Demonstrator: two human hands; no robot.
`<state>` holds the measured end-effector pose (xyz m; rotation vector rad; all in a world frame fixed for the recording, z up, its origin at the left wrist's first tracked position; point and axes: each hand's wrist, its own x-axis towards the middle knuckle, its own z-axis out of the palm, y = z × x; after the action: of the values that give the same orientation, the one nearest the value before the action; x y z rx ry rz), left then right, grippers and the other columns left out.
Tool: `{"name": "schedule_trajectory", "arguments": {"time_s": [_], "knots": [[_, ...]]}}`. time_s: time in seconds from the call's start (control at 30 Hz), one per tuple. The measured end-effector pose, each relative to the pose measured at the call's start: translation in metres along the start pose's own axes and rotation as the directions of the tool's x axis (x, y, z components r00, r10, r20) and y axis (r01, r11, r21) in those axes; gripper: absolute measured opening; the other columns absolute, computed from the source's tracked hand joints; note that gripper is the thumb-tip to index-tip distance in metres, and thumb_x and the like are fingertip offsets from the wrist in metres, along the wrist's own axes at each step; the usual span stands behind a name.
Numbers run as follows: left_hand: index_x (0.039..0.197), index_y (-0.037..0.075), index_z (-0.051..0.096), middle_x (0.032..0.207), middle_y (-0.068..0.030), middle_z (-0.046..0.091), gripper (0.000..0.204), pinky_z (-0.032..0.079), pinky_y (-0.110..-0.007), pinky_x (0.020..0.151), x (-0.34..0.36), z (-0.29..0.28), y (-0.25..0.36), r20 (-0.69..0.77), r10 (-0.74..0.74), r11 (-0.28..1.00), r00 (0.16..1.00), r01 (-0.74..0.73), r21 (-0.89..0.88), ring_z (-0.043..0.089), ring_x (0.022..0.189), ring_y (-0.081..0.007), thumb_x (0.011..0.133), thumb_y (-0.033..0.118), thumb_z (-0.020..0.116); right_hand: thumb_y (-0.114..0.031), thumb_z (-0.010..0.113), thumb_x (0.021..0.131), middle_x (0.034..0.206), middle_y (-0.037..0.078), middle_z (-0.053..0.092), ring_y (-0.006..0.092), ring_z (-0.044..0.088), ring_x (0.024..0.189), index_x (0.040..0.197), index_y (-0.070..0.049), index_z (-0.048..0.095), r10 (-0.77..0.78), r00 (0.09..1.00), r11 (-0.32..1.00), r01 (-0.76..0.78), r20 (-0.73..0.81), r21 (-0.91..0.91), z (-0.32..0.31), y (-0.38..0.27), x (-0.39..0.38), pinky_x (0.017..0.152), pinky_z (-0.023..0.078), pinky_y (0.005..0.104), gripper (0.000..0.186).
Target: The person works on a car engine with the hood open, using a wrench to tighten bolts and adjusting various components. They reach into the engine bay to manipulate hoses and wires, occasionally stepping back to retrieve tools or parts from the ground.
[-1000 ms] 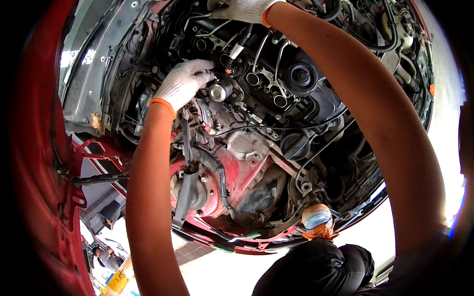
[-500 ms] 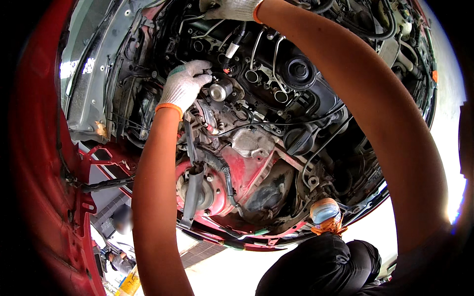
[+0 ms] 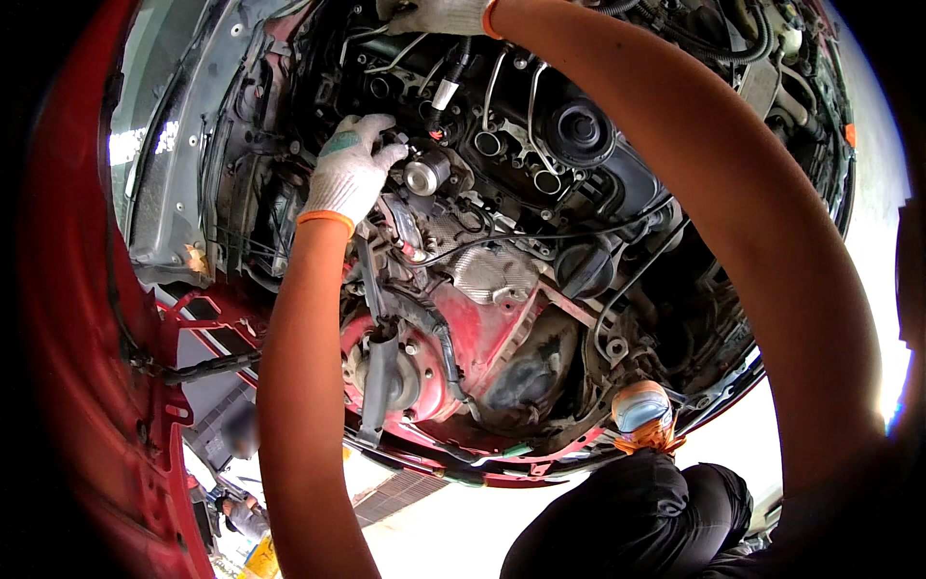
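Hands, both in pale knit gloves w/ orange cuffs, were over the engine bay, arms stretched from its near edge. L hand was toward the bay's L edge, fingers bent, thumb apart and pointing at a silver cylinder; couldn't tell if the fingertips pinched anything, b/c the glove hid them. The cylinder sat upper-L of the bay's middle, just beside that thumb, its round face toward the near edge. R hand was at the bay's far edge, partly out of view, fingers bent above a short bent pipe; couldn't tell whether it gripped or only rested.

R arm prob. arched wide so both hands could work the same far-L area w/o crossing. Btwn the hands hung a black cable w/ a pale label, and R of it stood thin metal pipes and a round black cap. Ribbed heat shield lay nearer, prob. there to guard parts from heat. A grey sleeve ran down to the near edge, L of middle. Orange-and-blue shoe was at the near edge, R side, beyond a dark-clad knee; maybe foot up for a longer reach, couldn't be sure.
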<state>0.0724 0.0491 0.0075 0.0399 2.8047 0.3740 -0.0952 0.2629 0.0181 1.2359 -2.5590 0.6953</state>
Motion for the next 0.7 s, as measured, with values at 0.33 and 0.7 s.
{"name": "schedule_trajectory", "arguments": {"time_s": [0.33,0.7], "knots": [[0.115,0.006,0.072,0.115,-0.0221,0.071,0.035,0.052,-0.045,0.094,0.068,0.019,-0.004,-0.148,0.012,0.994,0.989,-0.028,-0.107,0.066,0.11,-0.0423,0.101,0.034,0.058,-0.036,0.076,0.081,0.098,0.012,0.073,0.0336,0.07,0.099,0.098,-0.017,0.079,0.023,0.999,0.999,-0.022,0.031,-0.038,-0.01,0.009,-0.008,0.086,0.056,0.0449,0.026],[0.124,0.007,0.069,0.118,-0.0105,0.069,0.029,0.05,-0.034,0.097,0.031,-0.026,-0.008,0.265,0.222,0.962,0.938,-0.167,-0.215,0.067,0.107,-0.0253,0.097,0.015,0.062,-0.033,0.075,0.081,0.099,0.011,0.074,0.0332,0.069,0.1,0.101,-0.017,0.08,0.018,1.0,1.0,-0.018,0.017,-0.009,-0.011,0.016,-0.01,0.087,0.055,0.0441,0.026]]}}
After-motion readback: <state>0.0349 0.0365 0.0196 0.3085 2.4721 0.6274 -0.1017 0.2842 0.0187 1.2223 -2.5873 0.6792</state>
